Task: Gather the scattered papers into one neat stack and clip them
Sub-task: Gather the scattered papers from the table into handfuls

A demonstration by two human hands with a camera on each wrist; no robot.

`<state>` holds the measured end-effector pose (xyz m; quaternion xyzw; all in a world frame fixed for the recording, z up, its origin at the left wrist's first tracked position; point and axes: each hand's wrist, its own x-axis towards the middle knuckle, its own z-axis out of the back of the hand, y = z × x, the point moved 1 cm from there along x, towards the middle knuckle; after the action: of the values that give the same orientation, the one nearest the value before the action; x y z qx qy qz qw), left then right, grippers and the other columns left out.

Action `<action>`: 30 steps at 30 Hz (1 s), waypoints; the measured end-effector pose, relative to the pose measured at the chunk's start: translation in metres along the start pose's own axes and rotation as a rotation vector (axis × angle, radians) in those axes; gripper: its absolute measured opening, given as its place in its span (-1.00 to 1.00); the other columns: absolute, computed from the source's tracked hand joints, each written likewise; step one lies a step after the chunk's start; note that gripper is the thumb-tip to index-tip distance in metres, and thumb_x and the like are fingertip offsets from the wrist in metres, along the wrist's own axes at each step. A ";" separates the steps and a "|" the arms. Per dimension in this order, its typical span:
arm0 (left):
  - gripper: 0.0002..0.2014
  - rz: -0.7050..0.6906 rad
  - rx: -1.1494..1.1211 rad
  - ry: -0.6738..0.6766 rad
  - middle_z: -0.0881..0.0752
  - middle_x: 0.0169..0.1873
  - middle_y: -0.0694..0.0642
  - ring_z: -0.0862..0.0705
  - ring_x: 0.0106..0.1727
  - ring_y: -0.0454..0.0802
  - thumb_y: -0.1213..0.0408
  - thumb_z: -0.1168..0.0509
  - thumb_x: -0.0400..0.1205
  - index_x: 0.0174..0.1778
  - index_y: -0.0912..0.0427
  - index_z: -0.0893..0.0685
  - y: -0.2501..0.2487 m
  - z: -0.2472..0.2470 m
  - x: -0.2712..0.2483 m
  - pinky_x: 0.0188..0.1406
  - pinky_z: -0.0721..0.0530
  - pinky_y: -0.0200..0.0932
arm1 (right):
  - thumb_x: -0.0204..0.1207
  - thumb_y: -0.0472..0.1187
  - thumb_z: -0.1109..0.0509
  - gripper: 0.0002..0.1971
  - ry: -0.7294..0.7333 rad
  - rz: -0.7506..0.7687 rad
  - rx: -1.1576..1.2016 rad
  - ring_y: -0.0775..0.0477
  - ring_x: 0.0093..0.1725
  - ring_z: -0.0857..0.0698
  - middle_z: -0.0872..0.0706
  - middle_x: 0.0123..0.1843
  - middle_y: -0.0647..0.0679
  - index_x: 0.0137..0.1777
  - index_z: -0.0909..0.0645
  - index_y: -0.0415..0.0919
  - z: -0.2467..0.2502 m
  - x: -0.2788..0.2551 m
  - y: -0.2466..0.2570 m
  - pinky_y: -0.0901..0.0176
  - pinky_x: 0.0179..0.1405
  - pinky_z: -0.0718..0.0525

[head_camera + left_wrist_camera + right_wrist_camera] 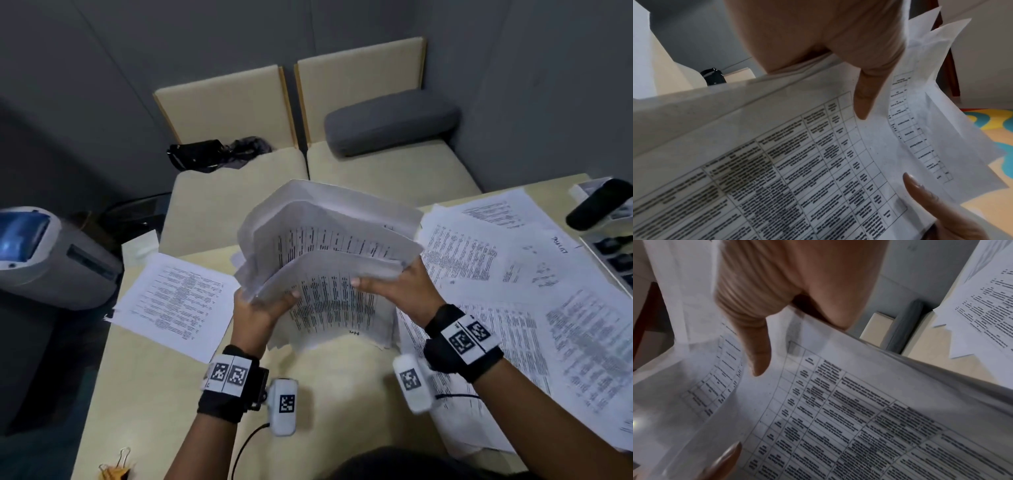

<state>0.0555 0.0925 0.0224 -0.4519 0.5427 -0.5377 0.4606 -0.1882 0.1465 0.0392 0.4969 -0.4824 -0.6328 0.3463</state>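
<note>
Both hands hold a loose bundle of printed papers (329, 246) up above the table, its sheets fanned and uneven. My left hand (263, 305) grips the bundle's left side, thumb on the front sheet. My right hand (397, 287) grips the right side the same way. Close up, the printed table sheet (797, 162) fills the left wrist view, and the same sheet (859, 418) fills the right wrist view. A single printed sheet (178, 301) lies flat on the left of the table (164, 404). Many more scattered sheets (534, 294) cover the right side. Binder clips (118, 467) sit at the near left edge.
A dark stapler-like device (599, 205) and a keyboard (613, 257) stand at the far right. Beige seats (239, 192) with a grey cushion (390, 123) and a black bag (198, 154) lie beyond the table. A grey machine (44, 253) stands on the floor at the left.
</note>
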 end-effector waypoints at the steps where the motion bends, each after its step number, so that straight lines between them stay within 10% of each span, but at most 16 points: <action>1: -0.57 -0.004 -0.022 -0.013 -0.85 -0.05 0.03 -0.81 0.01 -0.02 0.35 -0.61 0.28 0.08 0.12 -0.77 0.002 0.001 0.000 -0.03 -0.75 -0.14 | 0.23 -0.16 -0.71 -0.17 0.006 -0.002 -0.004 0.16 0.26 -0.40 -0.42 0.14 0.20 0.41 -0.31 -0.18 -0.002 0.000 0.001 0.27 0.32 -0.31; 4: -0.63 0.001 -0.032 -0.030 -0.85 -0.05 0.07 -0.80 0.02 0.05 0.35 -0.63 0.25 -0.03 0.04 -0.82 0.004 0.006 0.001 0.00 -0.77 -0.08 | 0.00 0.05 -0.81 -0.02 0.023 0.011 -0.021 0.03 0.33 -0.62 -0.63 0.29 0.02 0.40 -0.40 -0.14 -0.002 0.001 0.001 -0.03 0.41 -0.58; 10: -0.61 0.134 0.025 -0.026 -0.86 -0.19 -0.08 -0.80 -0.09 -0.23 0.64 -0.48 0.38 0.14 0.49 -0.69 0.018 0.006 0.000 -0.09 -0.74 -0.29 | 0.26 -0.40 -0.67 -0.58 0.153 0.030 -0.072 0.23 0.03 -0.79 -0.81 -0.05 0.02 0.03 -0.62 -0.05 -0.006 0.001 -0.008 0.37 -0.01 -0.76; 15: -0.49 0.117 0.014 -0.022 -0.82 0.02 0.10 -0.79 0.09 0.01 0.65 -0.53 0.33 0.16 0.19 -0.68 0.023 0.001 -0.005 0.05 -0.78 -0.05 | 0.25 -0.25 -0.70 -0.53 0.125 -0.043 -0.087 0.03 0.12 -0.75 -0.74 0.07 0.07 0.11 -0.58 -0.13 -0.013 -0.002 -0.023 0.05 0.28 -0.67; 18: -0.57 0.017 0.004 -0.056 -0.85 -0.16 -0.07 -0.80 -0.08 -0.14 0.65 -0.51 0.36 -0.01 0.05 -0.74 0.002 -0.003 -0.004 -0.14 -0.78 -0.23 | 0.29 -0.15 -0.67 -0.16 0.015 -0.043 -0.017 0.11 0.25 -0.42 -0.37 0.23 0.15 0.48 -0.25 -0.15 -0.012 -0.003 -0.015 0.25 0.28 -0.36; 22: -0.70 -0.147 -0.007 -0.141 -0.85 -0.20 -0.14 -0.80 -0.13 -0.18 0.62 -0.50 0.40 -0.07 0.17 -0.81 -0.033 -0.009 -0.002 -0.12 -0.76 -0.24 | 0.30 -0.23 -0.67 -0.46 -0.080 0.063 0.137 0.17 0.03 -0.60 -0.55 0.11 0.12 0.12 -0.38 -0.06 -0.017 -0.010 0.010 0.56 -0.15 -0.58; 26: -0.67 -0.275 -0.071 -0.179 -0.84 -0.26 -0.15 -0.77 -0.18 -0.19 0.61 -0.50 0.39 -0.18 0.03 -0.82 -0.058 -0.009 -0.003 -0.13 -0.75 -0.23 | 0.23 -0.28 -0.72 -0.52 -0.110 0.232 0.169 -0.10 0.04 -0.83 -0.82 0.05 -0.20 0.14 -0.67 -0.26 -0.021 -0.013 0.028 0.04 0.00 -0.81; 30: -0.65 -0.190 -0.074 -0.121 -0.85 -0.14 -0.06 -0.78 -0.06 -0.08 0.57 -0.52 0.41 -0.09 -0.01 -0.80 -0.039 -0.005 0.004 -0.10 -0.75 -0.15 | 0.30 -0.41 -0.65 -0.60 -0.030 0.244 0.169 -0.10 0.07 -0.83 -0.85 0.03 -0.14 0.15 -0.71 -0.25 -0.020 -0.009 0.019 0.01 0.05 -0.80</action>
<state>0.0502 0.0890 0.0616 -0.5496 0.4882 -0.5301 0.4226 -0.1674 0.1438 0.0597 0.4527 -0.5959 -0.5504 0.3701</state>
